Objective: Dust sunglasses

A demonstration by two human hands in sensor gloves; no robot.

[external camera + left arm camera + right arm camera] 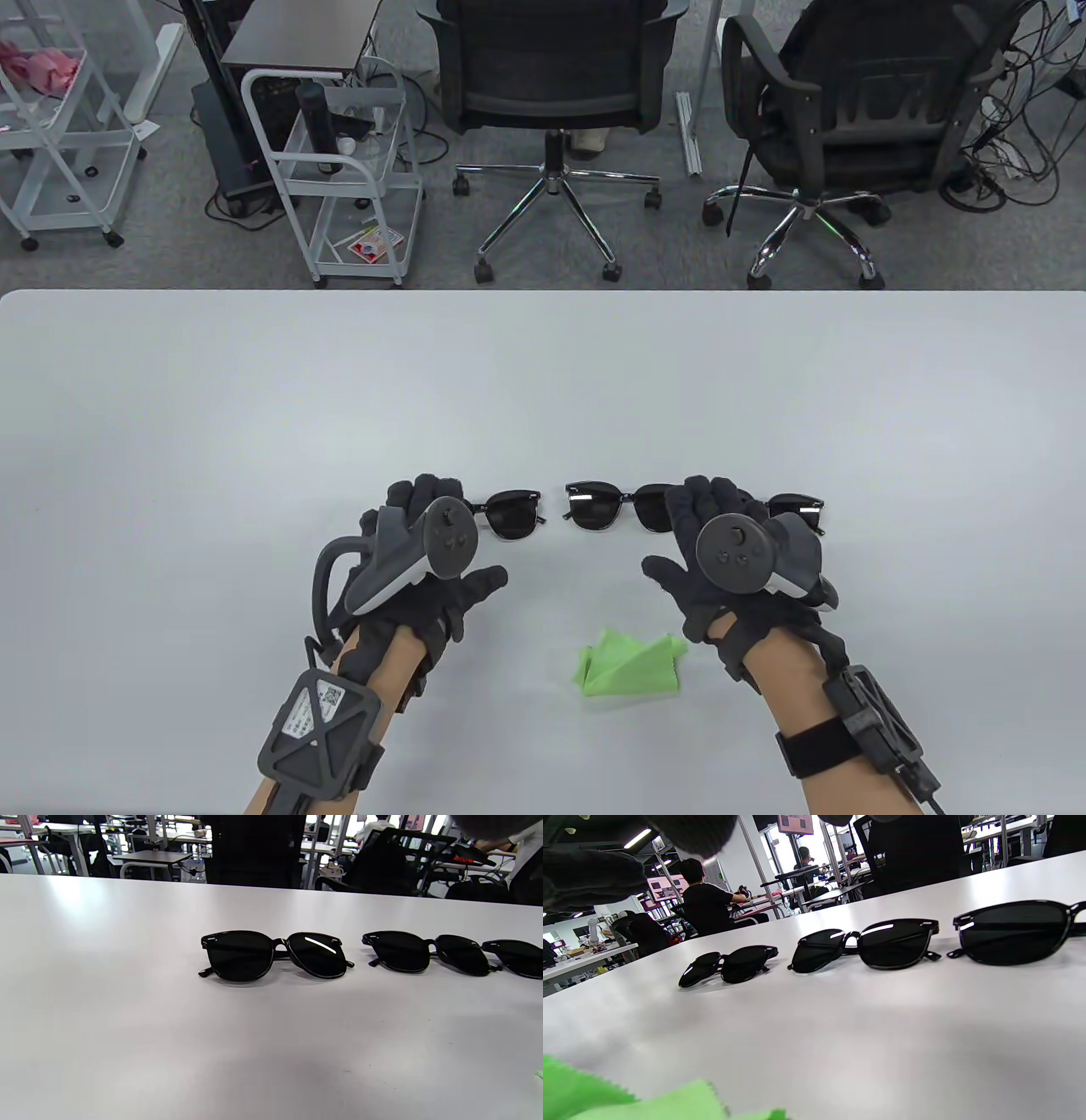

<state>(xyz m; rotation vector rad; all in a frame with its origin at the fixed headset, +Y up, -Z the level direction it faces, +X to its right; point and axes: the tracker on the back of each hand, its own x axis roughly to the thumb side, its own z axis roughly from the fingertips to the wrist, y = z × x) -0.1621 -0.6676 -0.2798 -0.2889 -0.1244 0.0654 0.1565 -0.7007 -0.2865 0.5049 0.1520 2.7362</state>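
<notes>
Three pairs of black sunglasses lie in a row on the white table: the left pair, the middle pair and the right pair. A crumpled green cloth lies nearer me, between my hands. My left hand is open above the left pair's left half and holds nothing. My right hand is open above the gap between the middle and right pairs and holds nothing. The left wrist view shows the left pair and the middle pair whole. The right wrist view shows the cloth.
Beyond the table's far edge stand two black office chairs and a white trolley. The table's far half holds nothing.
</notes>
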